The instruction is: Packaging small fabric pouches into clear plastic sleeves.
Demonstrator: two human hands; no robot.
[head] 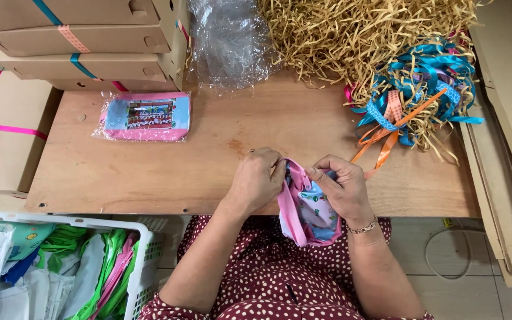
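Note:
At the near edge of a wooden table (pixel 208 172), both my hands hold a small fabric pouch (pixel 306 210) with pink trim and a pale printed pattern. My left hand (pixel 259 181) pinches its upper left edge. My right hand (pixel 339 186), with a bracelet at the wrist, grips the top right edge with fingers curled over it. The pouch hangs partly over the table edge toward my lap.
A wrapped pink pouch in clear plastic (pixel 145 117) lies at the table's left. Stacked ribboned cardboard boxes (pixel 78 41) stand behind it, beside crumpled clear plastic (pixel 229 41). Shredded paper filling (pixel 362 35) and coloured ribbons (pixel 416 89) lie at the back right. A white basket of fabric items (pixel 60 266) sits lower left.

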